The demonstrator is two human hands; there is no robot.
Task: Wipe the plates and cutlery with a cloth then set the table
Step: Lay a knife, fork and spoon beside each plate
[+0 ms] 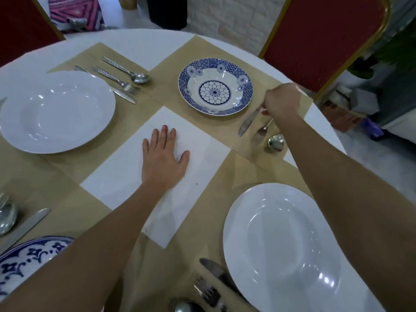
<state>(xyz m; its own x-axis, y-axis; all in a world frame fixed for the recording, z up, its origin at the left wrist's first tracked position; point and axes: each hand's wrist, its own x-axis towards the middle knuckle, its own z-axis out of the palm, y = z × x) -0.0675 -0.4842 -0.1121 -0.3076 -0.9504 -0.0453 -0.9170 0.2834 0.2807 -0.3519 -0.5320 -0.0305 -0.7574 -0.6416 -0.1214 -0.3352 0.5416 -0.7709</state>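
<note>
We list: left hand (165, 152), grip wide, flat on white cloth (202, 136) mid-frame; right hand (282, 102) pinching blurred cutlery (267, 126) beside blue-patterned plate (215, 86).

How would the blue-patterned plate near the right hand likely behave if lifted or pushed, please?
The blue-patterned plate looks glossy ceramic: probably rigid, breakable, slippery at the rim. On the woven placemat it likely drags rather than glides.

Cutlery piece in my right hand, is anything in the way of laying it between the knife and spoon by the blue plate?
Nothing visible does. The right hand pinches the blurred cutlery piece over the gap; only bare placemat shows between the knife and the spoon. The blue plate sits beyond the knife, clear of it.
</note>
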